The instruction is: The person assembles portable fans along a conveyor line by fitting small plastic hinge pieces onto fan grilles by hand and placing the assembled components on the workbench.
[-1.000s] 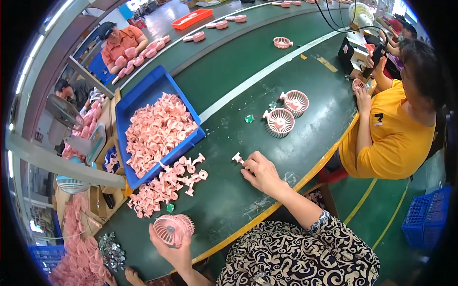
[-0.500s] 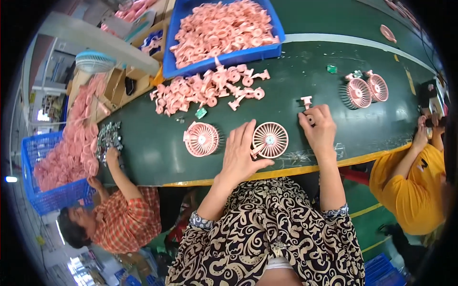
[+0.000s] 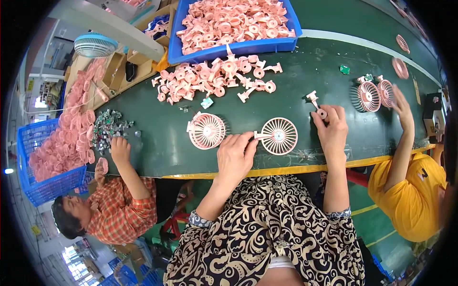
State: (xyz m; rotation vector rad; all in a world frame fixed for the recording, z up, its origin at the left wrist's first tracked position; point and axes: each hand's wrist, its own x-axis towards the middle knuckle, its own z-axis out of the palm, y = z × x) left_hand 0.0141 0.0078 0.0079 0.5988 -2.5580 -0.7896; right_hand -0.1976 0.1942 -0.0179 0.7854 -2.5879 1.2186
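Pink fan grille (image 3: 279,136) has turned, bringing its stem (image 3: 261,136) into left hand's (image 3: 234,155) narrow pinch, right hand (image 3: 332,129) pinching a T-ended bracket (image 3: 315,103)

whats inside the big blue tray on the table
The blue tray holds a heap of small pink parts, many with round ends. They cover the tray's floor, and the upper ones hide those beneath, so whatever lies there cannot be seen.

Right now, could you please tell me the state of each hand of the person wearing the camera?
Left hand: closed, holding a round pink fan grille by its stub.
Right hand: closed, pinching a small pink part.
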